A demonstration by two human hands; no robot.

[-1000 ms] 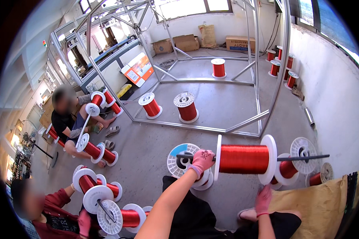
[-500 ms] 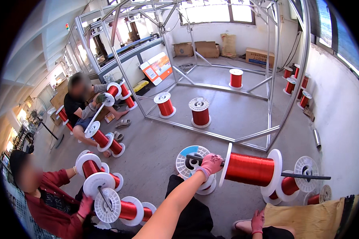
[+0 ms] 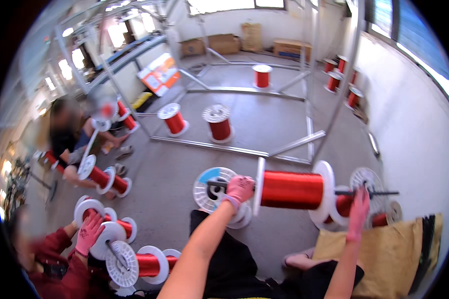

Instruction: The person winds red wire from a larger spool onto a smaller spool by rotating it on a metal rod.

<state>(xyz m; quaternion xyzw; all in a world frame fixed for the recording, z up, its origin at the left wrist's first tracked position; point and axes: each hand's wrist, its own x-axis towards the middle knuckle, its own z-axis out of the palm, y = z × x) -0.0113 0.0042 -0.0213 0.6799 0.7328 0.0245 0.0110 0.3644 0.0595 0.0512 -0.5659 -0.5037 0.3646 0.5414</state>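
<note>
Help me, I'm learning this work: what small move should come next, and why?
Probably secure the right hand on the dark rod: the left hand grips it left of the red spool, while the right hand's hold, on the spool's other side, is unclear.

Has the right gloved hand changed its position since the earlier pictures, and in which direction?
Yes. Judged against the tan sack, the right hand has moved upward and rightward, reaching the black rod.
</note>
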